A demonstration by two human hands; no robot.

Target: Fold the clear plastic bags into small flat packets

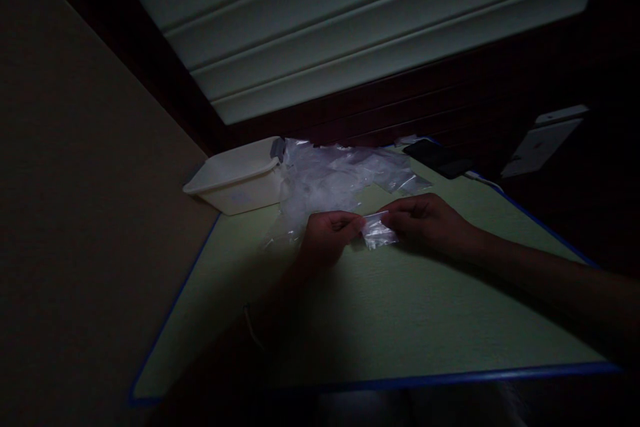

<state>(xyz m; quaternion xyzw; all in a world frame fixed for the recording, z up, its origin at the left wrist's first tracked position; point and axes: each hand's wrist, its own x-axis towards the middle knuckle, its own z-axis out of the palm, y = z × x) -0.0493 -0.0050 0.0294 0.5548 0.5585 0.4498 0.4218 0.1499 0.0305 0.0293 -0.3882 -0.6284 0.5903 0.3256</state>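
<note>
A small clear plastic bag [379, 232] is held between both hands just above the green table top [400, 307]. My left hand [327, 237] pinches its left edge with fingers closed. My right hand [425, 220] pinches its right edge, fingers curled. Behind the hands lies a loose heap of clear plastic bags [335, 177]. The scene is dim, so whether anything is inside the bag is unclear.
A white plastic tub [240, 177] stands at the back left of the table beside the heap. A dark flat object [440, 157] lies at the back right. A pale flat device [545, 140] sits off the table to the right. Blue tape [450, 377] edges the table.
</note>
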